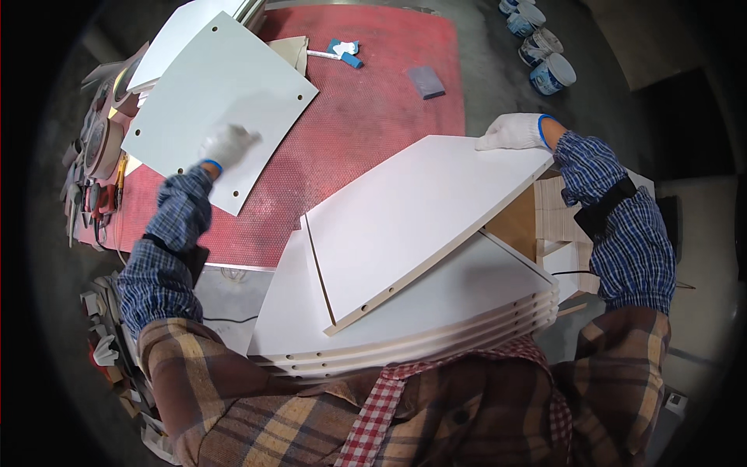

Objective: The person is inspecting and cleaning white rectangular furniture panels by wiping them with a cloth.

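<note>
White panel [420, 210] | smooth, grooved, drilled | gloved right fingers [490, 142] gripping edge

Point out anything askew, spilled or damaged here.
The top white panel sits askew, turned across the aligned stack beneath; the right hand holds its far edge, which may explain it. I see no spill or damage.

From here I count two gloved hands [227, 146] [510, 131], four tubs [549, 78], one red-topped table [373, 101], one grey pad [426, 82], one tilted board [420, 218] and one panel [226, 86] with five face holes [300, 97].
</note>
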The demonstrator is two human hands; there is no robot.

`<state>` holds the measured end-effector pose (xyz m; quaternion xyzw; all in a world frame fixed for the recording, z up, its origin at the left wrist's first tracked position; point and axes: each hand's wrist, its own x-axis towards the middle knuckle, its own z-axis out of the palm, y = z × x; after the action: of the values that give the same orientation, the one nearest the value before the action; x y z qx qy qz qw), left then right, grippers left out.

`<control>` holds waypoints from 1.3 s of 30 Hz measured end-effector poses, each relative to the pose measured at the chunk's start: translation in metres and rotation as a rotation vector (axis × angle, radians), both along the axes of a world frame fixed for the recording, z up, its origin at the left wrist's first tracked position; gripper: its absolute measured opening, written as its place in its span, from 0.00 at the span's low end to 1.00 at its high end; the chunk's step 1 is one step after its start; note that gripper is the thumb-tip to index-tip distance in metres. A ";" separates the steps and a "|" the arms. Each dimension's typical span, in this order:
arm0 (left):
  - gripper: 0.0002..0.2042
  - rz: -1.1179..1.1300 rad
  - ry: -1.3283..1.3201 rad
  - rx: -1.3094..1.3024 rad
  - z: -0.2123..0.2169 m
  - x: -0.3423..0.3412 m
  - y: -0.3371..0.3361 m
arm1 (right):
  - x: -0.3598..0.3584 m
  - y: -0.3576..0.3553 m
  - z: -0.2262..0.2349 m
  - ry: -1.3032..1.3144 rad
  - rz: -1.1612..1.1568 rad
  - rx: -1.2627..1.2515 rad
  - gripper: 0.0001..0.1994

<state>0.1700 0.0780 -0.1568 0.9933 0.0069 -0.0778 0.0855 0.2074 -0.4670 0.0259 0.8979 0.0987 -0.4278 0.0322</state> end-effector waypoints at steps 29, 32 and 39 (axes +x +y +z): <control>0.17 0.428 -0.011 -1.803 0.221 -0.044 -0.056 | -0.016 0.026 0.002 -0.390 -0.456 0.887 0.23; 0.17 0.294 -0.064 -1.714 0.276 -0.032 -0.068 | -0.021 0.036 0.016 -0.416 -0.443 0.837 0.24; 0.25 -0.046 -0.263 -1.508 0.337 -0.052 -0.114 | -0.010 0.052 -0.007 -0.115 -0.529 0.758 0.26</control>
<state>0.1178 -0.0358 0.1798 0.6671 -0.0791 0.0557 0.7386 0.1972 -0.4147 0.0185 0.8629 0.0136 -0.3046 -0.4029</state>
